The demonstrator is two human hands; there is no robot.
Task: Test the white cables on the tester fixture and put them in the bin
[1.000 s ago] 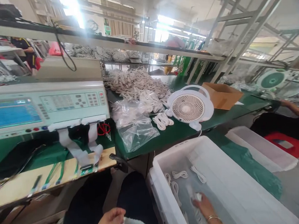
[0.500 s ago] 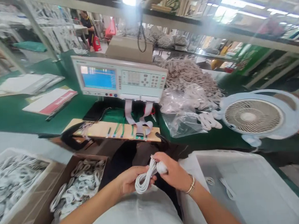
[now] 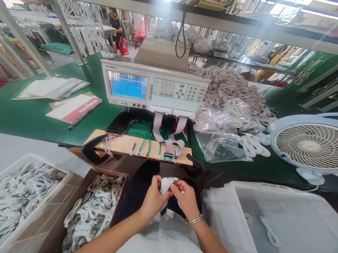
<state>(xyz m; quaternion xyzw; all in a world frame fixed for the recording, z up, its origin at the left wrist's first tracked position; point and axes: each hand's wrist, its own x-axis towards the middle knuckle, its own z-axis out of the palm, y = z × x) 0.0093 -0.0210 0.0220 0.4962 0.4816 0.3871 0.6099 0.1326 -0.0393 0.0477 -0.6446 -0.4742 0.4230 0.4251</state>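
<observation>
A bundled white cable (image 3: 167,184) is held up between my two hands, in front of my lap. My left hand (image 3: 154,197) grips the coil from its left side, thumb across the front. On the other side my right hand (image 3: 186,198) pinches the bundle near its upper right end; part of the cable is hidden behind the fingers. Just beyond stands a wooden test board (image 3: 125,144) with small connectors and green wires. Grey ribbon cables (image 3: 158,127) run from it up to a tester (image 3: 158,87) with a lit blue screen.
Cable bundles fill a cardboard box (image 3: 122,203) and a white bin (image 3: 27,158) at left. A translucent bin (image 3: 290,210) at right holds a few bundles. A fan (image 3: 312,146), a plastic bag (image 3: 217,146) and a cable heap (image 3: 231,82) occupy the bench's right side.
The cable bundle has been turned and raised slightly, its loop no longer hanging toward me. My right hand has shifted from above the bundle to its right side. The view has swung left.
</observation>
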